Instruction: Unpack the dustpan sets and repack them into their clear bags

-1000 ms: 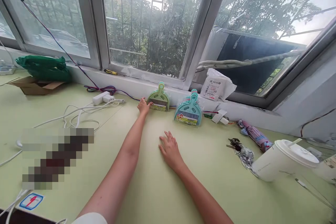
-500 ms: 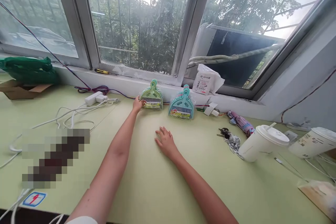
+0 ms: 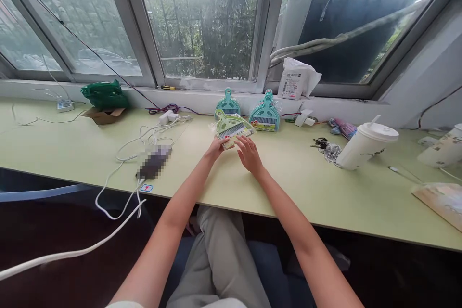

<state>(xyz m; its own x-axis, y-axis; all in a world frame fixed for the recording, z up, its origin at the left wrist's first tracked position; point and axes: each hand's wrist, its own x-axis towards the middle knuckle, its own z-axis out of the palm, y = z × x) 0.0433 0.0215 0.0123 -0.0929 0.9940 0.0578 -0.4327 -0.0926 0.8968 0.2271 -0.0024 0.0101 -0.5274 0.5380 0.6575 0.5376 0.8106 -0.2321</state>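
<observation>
A small light-green dustpan and brush set [image 3: 232,127] in clear wrap is lifted just above the pale green table [image 3: 281,180]. My left hand [image 3: 215,147] grips its lower left edge. My right hand [image 3: 248,152] touches its lower right corner with fingers spread. Behind it, leaning on the window ledge, stand a teal set [image 3: 228,104] and a stack of teal sets [image 3: 265,116].
White cables [image 3: 144,140] and a phone [image 3: 154,161] lie to the left, with a green bag [image 3: 104,95] on a cardboard box. To the right are keys [image 3: 324,146], a folded umbrella [image 3: 342,127], a lidded white cup with a straw [image 3: 365,145] and a white packet [image 3: 298,78].
My left hand has pulled the light-green set away from the ledge toward me, uncovering a teal one behind. My right hand rose from the table to meet it. The view pulled back.
</observation>
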